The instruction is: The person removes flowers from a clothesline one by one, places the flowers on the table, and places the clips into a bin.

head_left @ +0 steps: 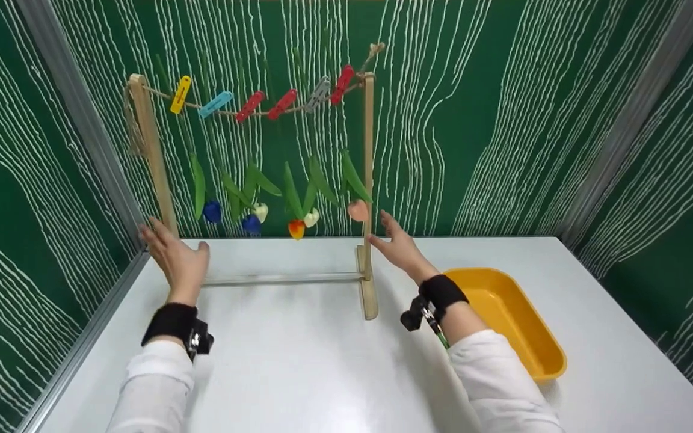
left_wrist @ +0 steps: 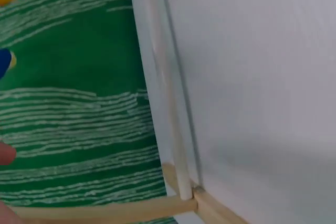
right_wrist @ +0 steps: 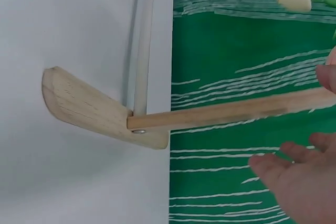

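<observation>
A wooden rack stands at the back of the table, its right post [head_left: 369, 150] and left post [head_left: 154, 156] joined by a low crossbar [head_left: 286, 278]. Between the post tops sags a rope [head_left: 160, 92]. Clothespins on it, including a yellow clothespin [head_left: 181, 94] and a grey clothespin [head_left: 317, 94], hold several tulips upside down, among them a blue tulip [head_left: 212, 211] and a pink tulip [head_left: 358, 210]. Beside the left post my left hand [head_left: 177, 255] is spread, holding nothing. My right hand [head_left: 403, 245], also empty, has its thumb and fingers on either side of the right post.
A yellow plastic tub [head_left: 539, 328] sits on the white table [head_left: 298, 361], partly behind my right forearm. The rack's right foot [right_wrist: 84, 98] extends toward me. Green panels with white wavy lines [head_left: 503, 120] enclose the back and sides, with grey metal posts [head_left: 617, 138] at the corners.
</observation>
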`<state>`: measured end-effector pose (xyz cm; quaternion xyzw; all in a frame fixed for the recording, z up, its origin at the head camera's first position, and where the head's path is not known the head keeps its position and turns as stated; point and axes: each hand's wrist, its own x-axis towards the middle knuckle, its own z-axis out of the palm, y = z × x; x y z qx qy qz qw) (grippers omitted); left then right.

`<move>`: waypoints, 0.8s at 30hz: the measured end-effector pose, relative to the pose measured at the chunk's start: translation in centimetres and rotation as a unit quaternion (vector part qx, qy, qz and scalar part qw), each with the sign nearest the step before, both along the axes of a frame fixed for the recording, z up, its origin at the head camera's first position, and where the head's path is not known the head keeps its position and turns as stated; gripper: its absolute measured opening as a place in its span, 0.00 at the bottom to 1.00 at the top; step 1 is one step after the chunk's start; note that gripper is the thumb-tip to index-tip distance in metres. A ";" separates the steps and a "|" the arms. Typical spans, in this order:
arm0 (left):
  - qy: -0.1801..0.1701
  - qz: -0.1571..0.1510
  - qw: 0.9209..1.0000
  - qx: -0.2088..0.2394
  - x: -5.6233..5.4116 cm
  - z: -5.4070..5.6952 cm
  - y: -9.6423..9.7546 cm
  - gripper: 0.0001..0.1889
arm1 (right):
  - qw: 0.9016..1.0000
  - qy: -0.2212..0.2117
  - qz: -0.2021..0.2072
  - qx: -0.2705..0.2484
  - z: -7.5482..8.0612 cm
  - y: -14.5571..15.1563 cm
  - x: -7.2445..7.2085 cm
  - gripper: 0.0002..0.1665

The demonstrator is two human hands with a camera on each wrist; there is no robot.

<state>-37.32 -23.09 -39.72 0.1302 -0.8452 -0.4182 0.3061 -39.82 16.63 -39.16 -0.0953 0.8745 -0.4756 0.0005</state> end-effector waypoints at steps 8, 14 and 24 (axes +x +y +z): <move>-0.057 -0.030 0.996 0.058 -1.8 0.4 -2.5 0.47 | 0.997 0.055 0.033 -0.042 -1.0 -1.1 -2.2 0.38; -0.030 0.031 0.998 0.044 -1.8 -0.2 -2.9 0.22 | 0.995 0.095 0.016 -0.009 -0.9 -2.2 -2.1 0.29; 0.004 0.079 0.996 -0.035 -1.6 -0.5 -3.0 0.12 | 0.987 0.157 -0.018 0.041 -1.0 -2.0 -1.7 0.16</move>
